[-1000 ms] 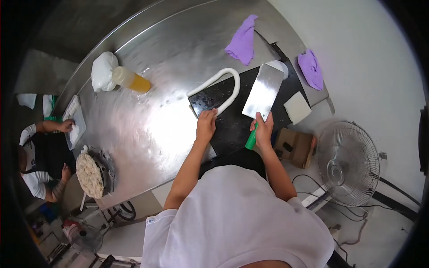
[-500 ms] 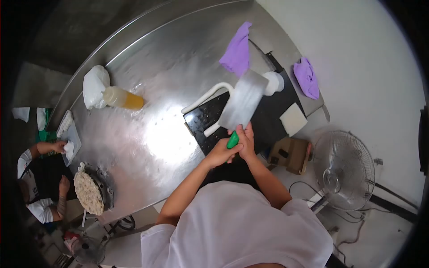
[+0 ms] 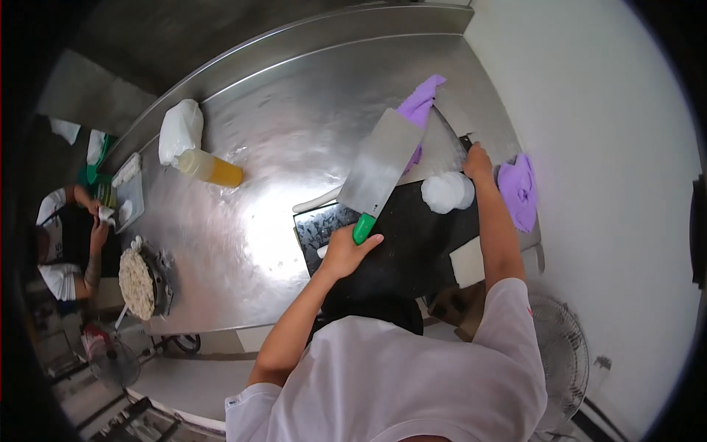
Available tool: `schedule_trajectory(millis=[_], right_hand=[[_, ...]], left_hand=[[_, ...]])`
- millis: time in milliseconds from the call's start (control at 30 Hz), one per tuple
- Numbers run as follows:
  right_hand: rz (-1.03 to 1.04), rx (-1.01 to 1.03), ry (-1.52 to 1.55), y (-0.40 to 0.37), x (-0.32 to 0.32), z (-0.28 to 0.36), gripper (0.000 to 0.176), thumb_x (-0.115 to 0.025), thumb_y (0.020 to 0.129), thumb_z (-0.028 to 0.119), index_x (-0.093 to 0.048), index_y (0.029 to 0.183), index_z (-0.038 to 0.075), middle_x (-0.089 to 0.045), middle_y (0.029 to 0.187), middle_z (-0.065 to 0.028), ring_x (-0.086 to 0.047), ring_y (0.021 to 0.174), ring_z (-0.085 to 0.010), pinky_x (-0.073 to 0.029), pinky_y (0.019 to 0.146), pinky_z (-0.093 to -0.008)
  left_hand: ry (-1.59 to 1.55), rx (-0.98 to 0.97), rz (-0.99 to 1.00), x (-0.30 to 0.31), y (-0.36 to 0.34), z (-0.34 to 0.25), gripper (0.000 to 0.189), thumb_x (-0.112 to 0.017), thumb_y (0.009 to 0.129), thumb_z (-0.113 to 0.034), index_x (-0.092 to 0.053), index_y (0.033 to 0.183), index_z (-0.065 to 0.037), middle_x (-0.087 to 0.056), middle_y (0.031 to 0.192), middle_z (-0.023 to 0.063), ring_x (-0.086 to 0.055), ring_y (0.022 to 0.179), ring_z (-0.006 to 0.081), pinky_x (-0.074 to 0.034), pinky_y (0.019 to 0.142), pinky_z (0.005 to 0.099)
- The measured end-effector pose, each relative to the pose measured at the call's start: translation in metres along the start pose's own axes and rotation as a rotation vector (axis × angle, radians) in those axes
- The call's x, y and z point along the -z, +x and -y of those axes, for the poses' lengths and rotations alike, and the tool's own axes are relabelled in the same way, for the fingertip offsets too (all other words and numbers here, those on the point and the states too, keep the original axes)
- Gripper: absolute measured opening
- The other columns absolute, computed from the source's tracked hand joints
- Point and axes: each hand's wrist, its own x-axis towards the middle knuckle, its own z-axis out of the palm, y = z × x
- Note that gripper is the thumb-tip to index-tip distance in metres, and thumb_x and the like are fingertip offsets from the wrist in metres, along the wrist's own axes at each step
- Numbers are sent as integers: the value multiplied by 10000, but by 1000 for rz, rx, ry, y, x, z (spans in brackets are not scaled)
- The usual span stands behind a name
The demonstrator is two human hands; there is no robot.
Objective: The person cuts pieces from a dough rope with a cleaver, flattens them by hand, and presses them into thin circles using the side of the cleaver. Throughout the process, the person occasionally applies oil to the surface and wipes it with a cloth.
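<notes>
My left hand (image 3: pixel 345 252) grips the green handle of a wide cleaver (image 3: pixel 383 162), its blade slanting up and away over the black board (image 3: pixel 412 250). Behind the blade, a rope of white dough (image 3: pixel 317 200) shows only in part. My right hand (image 3: pixel 479 160) reaches to the far right, its fingers closed around the black handle of a large knife (image 3: pixel 444 140). That knife lies at the far edge of the board, beside a purple cloth (image 3: pixel 421 103) partly covered by the cleaver. A white rounded lump (image 3: pixel 447 193) sits below my right wrist.
A pale square slab (image 3: pixel 465 264) is on the board's right side. Another purple cloth (image 3: pixel 518 191) lies by the wall. A yellow-filled bottle (image 3: pixel 213 169) and a white bag (image 3: pixel 181 132) are at left. Beyond, a co-worker's hands (image 3: pixel 99 217) work near a tray (image 3: pixel 132 202). A fan (image 3: pixel 556 353) stands right.
My right hand has let go of the cleaver and moved far right to the black-handled knife. My left hand keeps the cleaver and has shifted slightly left. The view has shifted too.
</notes>
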Motion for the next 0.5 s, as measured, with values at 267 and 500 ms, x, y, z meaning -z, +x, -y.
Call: schedule_trajectory(millis=[267, 500], right_hand=[[0, -133, 659, 28, 41, -44, 505, -556, 963, 476, -638, 786, 9, -670, 697, -189, -644, 682, -378, -485, 657, -490], [144, 513, 495, -158, 87, 73, 497, -618, 945, 484, -692, 974, -6, -676, 872, -288, -653, 895, -468, -490, 793, -527]], left_hand=[[-80, 109, 14, -5, 29, -10, 440, -741, 898, -410, -665, 877, 23, -654, 741, 229, -649, 731, 422, -492, 705, 471], [179, 21, -89, -6, 87, -17, 498, -768, 869, -432, -683, 893, 59, -676, 834, 301, -668, 859, 479, -513, 749, 521]])
